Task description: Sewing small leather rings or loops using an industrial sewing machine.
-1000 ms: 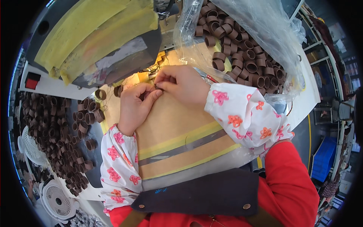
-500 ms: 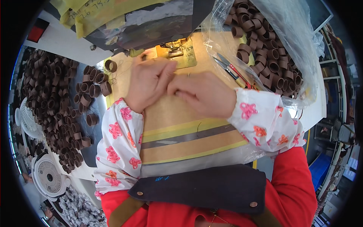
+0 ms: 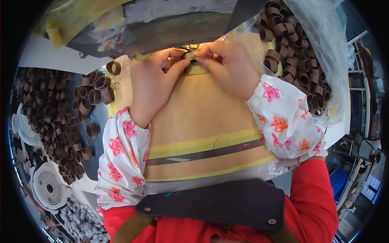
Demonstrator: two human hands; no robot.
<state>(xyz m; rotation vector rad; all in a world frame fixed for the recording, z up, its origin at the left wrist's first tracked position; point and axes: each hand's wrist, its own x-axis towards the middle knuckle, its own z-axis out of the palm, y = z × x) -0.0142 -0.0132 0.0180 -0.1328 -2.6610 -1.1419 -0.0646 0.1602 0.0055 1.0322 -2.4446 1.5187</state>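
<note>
Both hands are at the lit needle area of a sewing machine (image 3: 162, 30), whose dark head overhangs the far side of the tan work surface (image 3: 194, 105). My left hand (image 3: 152, 79) pinches with thumb and forefinger close to the metal needle plate (image 3: 197, 69). Facing it, my right hand (image 3: 233, 65), with a ring on one finger, pinches from the other side. Something small and dark shows between the fingertips, too small and too covered to name. White flowered sleeves cover both forearms.
Many short brown tube-like loops (image 3: 48, 109) are heaped on the left, with one loop (image 3: 113, 68) apart near the machine. More brown loops (image 3: 298, 60) lie in a clear plastic bag (image 3: 330, 44) at right. A white fan (image 3: 50, 188) stands at lower left.
My hands have moved forward and apart, from over the work surface to the needle area, where both now pinch. The snips and red-handled tool at the right are now hidden.
</note>
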